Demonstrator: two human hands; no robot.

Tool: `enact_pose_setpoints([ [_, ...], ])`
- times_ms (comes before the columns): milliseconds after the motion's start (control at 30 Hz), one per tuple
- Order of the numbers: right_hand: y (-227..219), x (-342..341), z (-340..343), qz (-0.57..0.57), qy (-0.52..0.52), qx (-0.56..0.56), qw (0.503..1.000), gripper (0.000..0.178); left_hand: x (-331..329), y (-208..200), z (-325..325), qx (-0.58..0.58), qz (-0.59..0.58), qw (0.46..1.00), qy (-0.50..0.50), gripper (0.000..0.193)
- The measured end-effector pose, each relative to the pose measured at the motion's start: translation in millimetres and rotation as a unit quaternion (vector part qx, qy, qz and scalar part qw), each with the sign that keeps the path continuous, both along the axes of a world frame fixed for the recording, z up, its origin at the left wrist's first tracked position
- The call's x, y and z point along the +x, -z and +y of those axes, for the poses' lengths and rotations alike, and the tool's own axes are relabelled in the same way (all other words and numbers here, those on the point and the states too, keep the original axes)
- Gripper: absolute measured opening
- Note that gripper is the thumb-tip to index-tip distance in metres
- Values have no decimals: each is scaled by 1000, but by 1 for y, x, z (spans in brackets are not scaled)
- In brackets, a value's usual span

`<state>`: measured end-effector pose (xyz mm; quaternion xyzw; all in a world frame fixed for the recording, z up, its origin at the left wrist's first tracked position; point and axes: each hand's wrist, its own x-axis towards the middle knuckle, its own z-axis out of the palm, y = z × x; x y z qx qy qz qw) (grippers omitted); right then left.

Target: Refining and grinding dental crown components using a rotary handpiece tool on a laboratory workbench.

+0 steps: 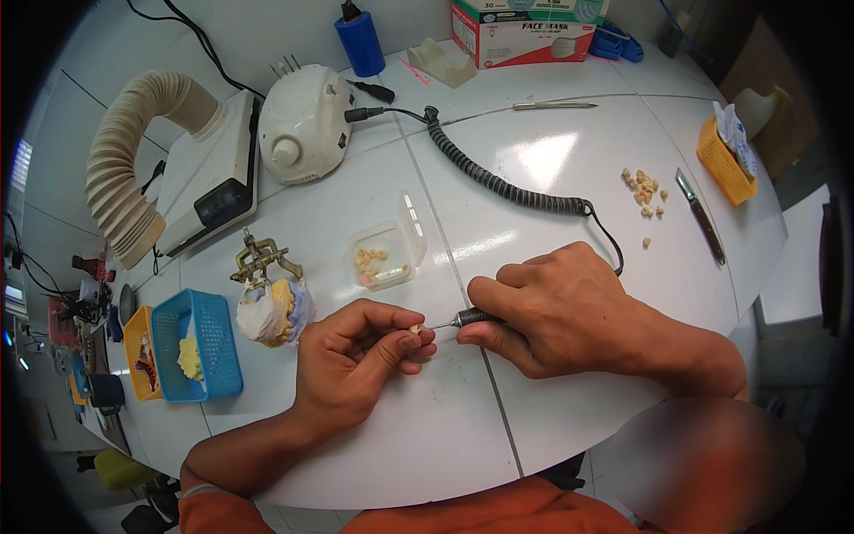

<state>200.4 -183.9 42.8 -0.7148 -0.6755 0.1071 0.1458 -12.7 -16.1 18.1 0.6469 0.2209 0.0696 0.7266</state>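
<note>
Between the thumb and fingertips of my left hand (351, 356) is a small cream artificial tooth (415, 329), partly covered by the fingers. My right hand (569, 311) grips a dark rotary handpiece (476, 316) whose thin metal bur points left and meets the tooth or ends right beside it. A clear plastic box (384, 278) with its lid up stands just beyond my hands, with several teeth in it. Left of it, a brass articulator (267, 256) carries a dental cast (274, 311) in white, yellow and lilac.
Several loose teeth (642, 187) lie at the right beside a brown-handled knife (701, 218). A coiled black cord (498, 182) crosses the table from the white control unit (307, 125). Blue basket (197, 345), ribbed suction hose (124, 169) at left; mask box (525, 40) at back.
</note>
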Motion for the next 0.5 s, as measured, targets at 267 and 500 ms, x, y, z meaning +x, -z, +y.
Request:
enact_pose_setpoints([
  [267,5,-6,-2,-32,19,15,999,40,1,1,-2,36,4,999,3,18],
  [500,7,-7,-2,-30,20,34,999,41,-1,1,-3,43,7,999,0,17],
])
